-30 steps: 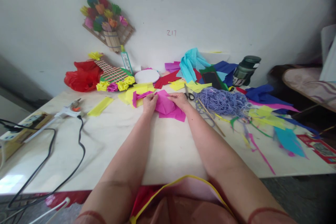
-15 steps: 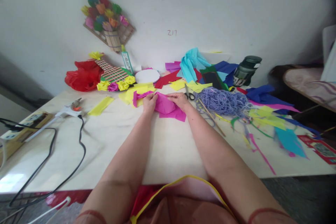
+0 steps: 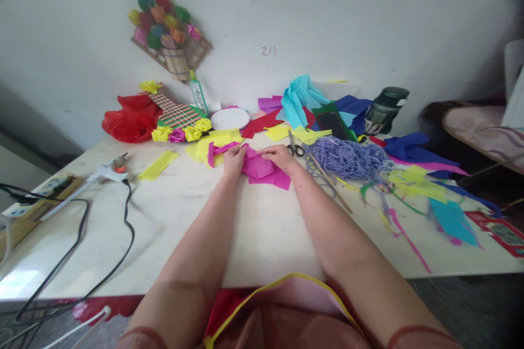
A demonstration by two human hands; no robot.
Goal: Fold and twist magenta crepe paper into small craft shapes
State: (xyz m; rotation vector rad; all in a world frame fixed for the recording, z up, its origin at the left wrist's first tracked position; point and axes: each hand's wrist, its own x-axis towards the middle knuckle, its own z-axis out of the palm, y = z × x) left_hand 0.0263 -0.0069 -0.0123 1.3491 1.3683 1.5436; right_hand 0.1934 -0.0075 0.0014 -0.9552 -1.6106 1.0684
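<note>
Magenta crepe paper (image 3: 258, 168) lies folded and crumpled on the table between my hands. My left hand (image 3: 234, 160) pinches its left part, thumb and fingers closed on a fold. On the right side, my right hand (image 3: 280, 157) grips the paper's upper edge with bent fingers. Part of the sheet sticks out to the left of my left hand, over yellow paper (image 3: 216, 144). Close to my right fingertips lie black-handled scissors (image 3: 295, 148). A flat magenta piece spreads on the tabletop below my right hand.
A heap of purple yarn (image 3: 347, 158) and a thin wooden stick (image 3: 331, 184) lie at right. On the left are a glue gun (image 3: 107, 172), its black cord (image 3: 130, 229) and a power strip (image 3: 51, 191). Behind stand a glue bottle (image 3: 197, 92) and a dark bottle (image 3: 385, 110).
Both hands stay in nearly the same place on the magenta crepe paper. The right fingers have shifted slightly and the paper's folds look a little flatter.
</note>
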